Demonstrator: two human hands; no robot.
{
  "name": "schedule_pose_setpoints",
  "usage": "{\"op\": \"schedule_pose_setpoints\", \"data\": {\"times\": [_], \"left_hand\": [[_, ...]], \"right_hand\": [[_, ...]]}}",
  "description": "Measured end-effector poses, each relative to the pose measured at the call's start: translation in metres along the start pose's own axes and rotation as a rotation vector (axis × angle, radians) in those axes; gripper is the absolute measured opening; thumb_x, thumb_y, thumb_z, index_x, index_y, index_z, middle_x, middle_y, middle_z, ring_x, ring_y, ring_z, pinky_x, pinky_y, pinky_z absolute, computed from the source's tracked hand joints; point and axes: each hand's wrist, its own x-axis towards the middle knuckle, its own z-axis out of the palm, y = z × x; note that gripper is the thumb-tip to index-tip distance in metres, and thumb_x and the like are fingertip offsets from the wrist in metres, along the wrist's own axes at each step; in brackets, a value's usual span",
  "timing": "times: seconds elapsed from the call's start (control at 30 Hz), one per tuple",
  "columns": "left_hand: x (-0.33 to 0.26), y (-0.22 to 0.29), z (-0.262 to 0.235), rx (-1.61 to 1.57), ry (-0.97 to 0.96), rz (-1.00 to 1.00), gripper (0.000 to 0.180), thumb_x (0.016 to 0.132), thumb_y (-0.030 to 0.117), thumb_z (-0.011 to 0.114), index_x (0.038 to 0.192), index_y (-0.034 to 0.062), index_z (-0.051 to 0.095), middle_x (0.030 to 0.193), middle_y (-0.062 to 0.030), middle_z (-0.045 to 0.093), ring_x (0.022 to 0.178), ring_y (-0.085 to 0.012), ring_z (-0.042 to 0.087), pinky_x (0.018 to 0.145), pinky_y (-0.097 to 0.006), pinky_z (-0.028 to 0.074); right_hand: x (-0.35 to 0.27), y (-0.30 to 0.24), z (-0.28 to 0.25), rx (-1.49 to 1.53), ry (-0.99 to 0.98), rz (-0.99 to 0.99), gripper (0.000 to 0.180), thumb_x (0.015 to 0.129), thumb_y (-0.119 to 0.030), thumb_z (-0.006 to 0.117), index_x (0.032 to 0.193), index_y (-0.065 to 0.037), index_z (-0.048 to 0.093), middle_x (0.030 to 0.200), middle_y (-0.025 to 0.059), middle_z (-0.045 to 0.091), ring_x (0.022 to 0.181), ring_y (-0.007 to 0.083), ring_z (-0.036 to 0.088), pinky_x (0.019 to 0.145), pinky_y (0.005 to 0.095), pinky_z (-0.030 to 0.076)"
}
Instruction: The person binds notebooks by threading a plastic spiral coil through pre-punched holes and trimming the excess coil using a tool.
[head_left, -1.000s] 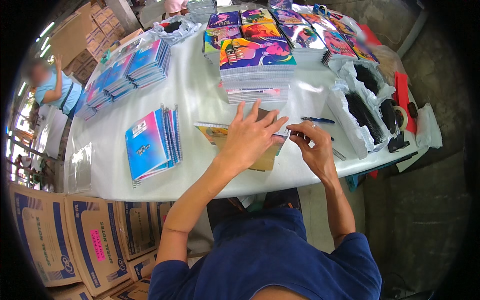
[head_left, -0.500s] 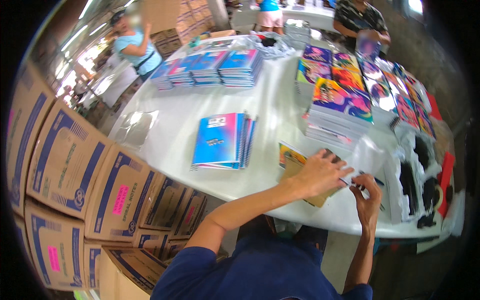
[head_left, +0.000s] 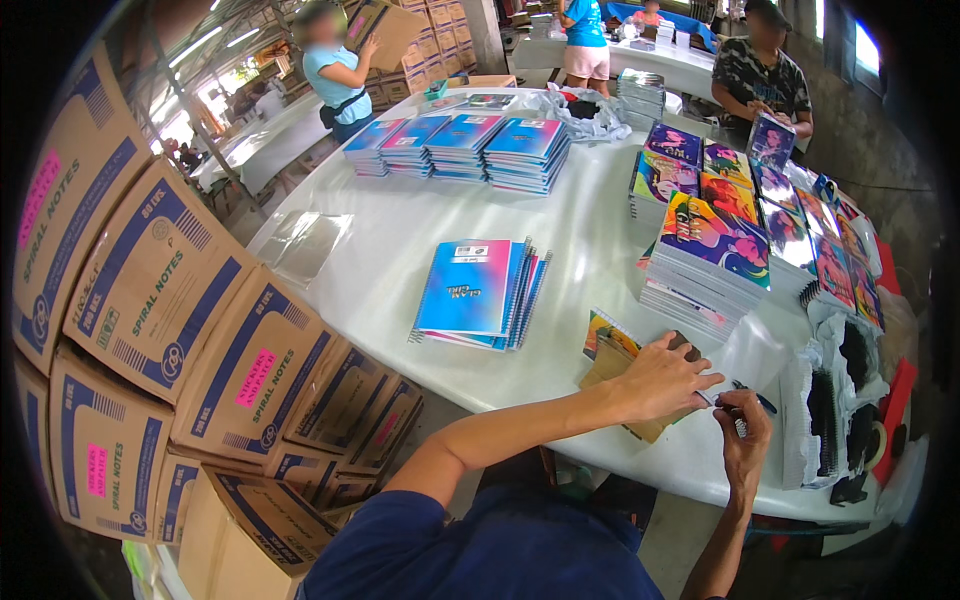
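On the white table (head_left: 585, 240), farther right in view than a second ago, covering a tan, bright-cornered notebook (head_left: 606, 368) with spread left hand (head_left: 660, 380), curling right hand (head_left: 746, 430) at its end, cannot tell if clamped.

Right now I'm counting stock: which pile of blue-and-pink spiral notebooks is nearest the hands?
The low, fanned pile of blue-and-pink notebooks, set by itself; the four taller, neater stacks stand side by side farther back.
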Motion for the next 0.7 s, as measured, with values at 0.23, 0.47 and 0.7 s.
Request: {"op": "schedule_pose_setpoints", "data": {"times": [0.23,0.47,0.7], "left_hand": [[-0.004,0.001,0.000,0.049,0.070,0.020,0.047,0.088,0.043,0.061,0.130,0.0220,0.058,0.125,-0.0037,0.060,0.119,-0.0307,0.055,0.106,-0.052,0.034],[0.004,0.003,-0.006,0.078,-0.049,0.041,0.047,0.086,0.038,0.062,0.127,0.0165,0.059,0.124,-0.0013,0.060,0.118,-0.0231,0.053,0.100,-0.044,0.040],[-0.003,0.003,-0.015,0.015,-0.023,-0.007,0.046,0.091,0.038,0.059,0.133,0.0193,0.055,0.130,0.0006,0.059,0.117,-0.0270,0.057,0.098,-0.045,0.044]], "right_hand": [[0.001,-0.005,-0.003,-0.053,-0.028,-0.014,0.023,0.072,0.013,0.067,0.092,0.002,0.062,0.082,0.0104,0.062,0.073,0.0194,0.060,0.067,0.0297,0.047],[0.001,0.005,-0.009,-0.143,-0.019,-0.068,0.024,0.068,0.014,0.068,0.087,0.000,0.061,0.082,0.0110,0.060,0.073,0.0236,0.056,0.069,0.0329,0.046],[0.003,-0.006,-0.006,-0.055,-0.065,-0.030,0.019,0.079,0.008,0.067,0.097,0.001,0.065,0.084,0.0097,0.065,0.076,0.0217,0.062,0.070,0.0307,0.049]]}}
